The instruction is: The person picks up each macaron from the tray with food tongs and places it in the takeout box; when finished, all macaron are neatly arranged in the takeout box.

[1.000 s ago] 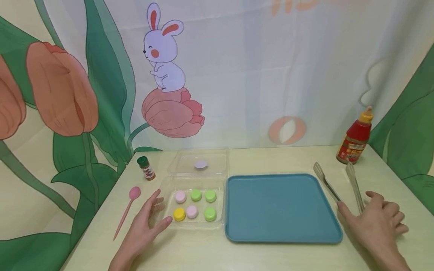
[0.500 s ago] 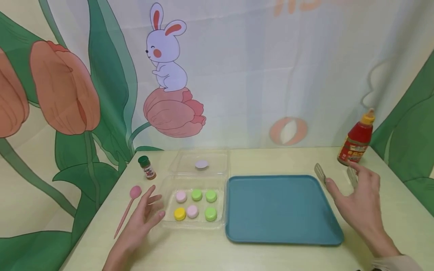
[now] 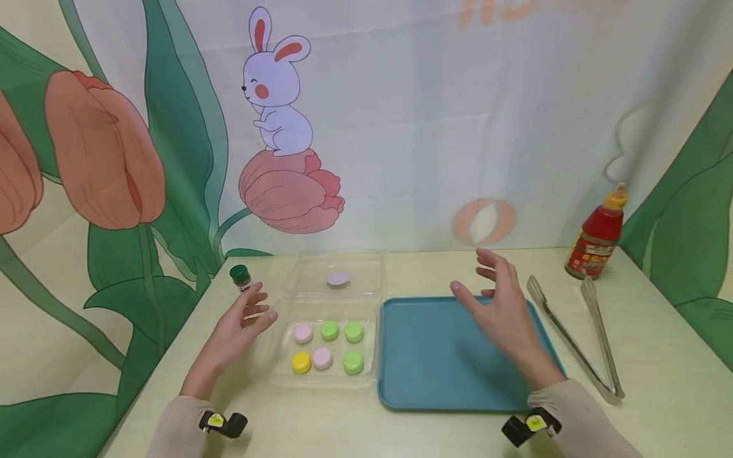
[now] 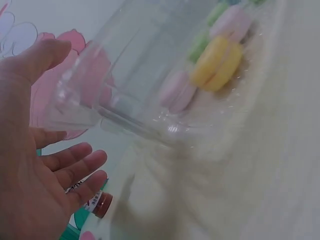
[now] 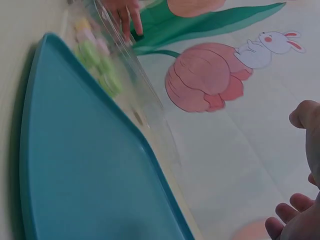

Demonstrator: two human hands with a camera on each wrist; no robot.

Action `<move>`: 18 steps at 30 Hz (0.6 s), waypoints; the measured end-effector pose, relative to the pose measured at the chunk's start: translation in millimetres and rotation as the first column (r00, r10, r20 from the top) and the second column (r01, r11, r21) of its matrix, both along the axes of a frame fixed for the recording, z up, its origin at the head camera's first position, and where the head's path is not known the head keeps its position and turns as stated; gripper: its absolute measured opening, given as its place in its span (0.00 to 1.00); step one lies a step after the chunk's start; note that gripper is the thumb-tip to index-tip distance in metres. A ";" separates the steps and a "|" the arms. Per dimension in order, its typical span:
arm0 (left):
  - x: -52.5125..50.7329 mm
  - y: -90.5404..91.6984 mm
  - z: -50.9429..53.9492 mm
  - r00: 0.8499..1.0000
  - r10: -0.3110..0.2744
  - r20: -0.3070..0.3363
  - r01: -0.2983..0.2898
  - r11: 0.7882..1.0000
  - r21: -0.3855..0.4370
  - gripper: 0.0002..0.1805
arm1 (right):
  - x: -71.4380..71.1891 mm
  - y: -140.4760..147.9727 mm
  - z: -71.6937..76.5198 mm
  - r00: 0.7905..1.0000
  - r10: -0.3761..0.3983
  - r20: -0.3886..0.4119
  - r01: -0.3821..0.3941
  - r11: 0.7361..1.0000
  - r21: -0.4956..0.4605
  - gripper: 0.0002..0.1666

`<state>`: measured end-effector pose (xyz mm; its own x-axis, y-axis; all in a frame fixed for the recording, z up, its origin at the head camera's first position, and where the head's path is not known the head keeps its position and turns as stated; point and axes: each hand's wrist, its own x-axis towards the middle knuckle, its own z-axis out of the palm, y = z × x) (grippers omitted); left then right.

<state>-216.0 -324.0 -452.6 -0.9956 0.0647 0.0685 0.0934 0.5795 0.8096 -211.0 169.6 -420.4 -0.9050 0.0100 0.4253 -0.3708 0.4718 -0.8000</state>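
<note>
My left hand (image 3: 235,331) hovers to the left of a clear plastic box (image 3: 329,381), fingers loosely bent and holding nothing. Inside the box lie several macarons, among them a yellow macaron (image 3: 301,362), a pink macaron (image 3: 322,358) and a green macaron (image 3: 353,362). The box's hinged lid (image 3: 309,280) lies back, with a pale oval on it. Over the blue tray (image 3: 435,381) my right hand (image 3: 501,318) is raised with its thumb apart from the fingers, also holding nothing. Metal tongs (image 3: 607,356) lie spread on the table, right of the tray.
A red sauce bottle (image 3: 595,242) with a yellow cap stands at the back right. At the back left is a small green-capped jar (image 3: 240,276), partly behind my left hand. A printed curtain (image 3: 401,127) hangs behind the table.
My right hand has left the tongs and moved left over the tray. My left hand has lifted slightly and now covers the pink spoon and part of the jar in the head view.
</note>
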 end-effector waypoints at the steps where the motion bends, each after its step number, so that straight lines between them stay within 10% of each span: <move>1: -4.2 -0.4 -0.9 1.000 0.002 0.017 -0.002 1.000 0.002 0.51 | -3.1 -7.1 -1.3 1.000 0.022 0.009 -0.022 1.000 -0.011 0.46; 11: -33.5 2.0 -13.0 0.994 -0.058 0.098 0.046 0.992 0.121 0.46 | -33.8 -65.1 -10.2 0.965 0.216 0.149 -0.195 0.970 -0.144 0.46; 18: -31.0 4.5 -23.5 0.987 -0.055 0.151 0.021 0.976 0.215 0.41 | -39.8 -93.6 -24.8 0.914 0.275 0.297 -0.242 0.959 -0.145 0.44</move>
<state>-247.0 -319.5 -476.1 -0.9921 0.1035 -0.0703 -0.0243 0.3919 0.9197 -250.8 76.0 -445.2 -0.9681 -0.2136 0.1311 -0.1931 0.3020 -0.9335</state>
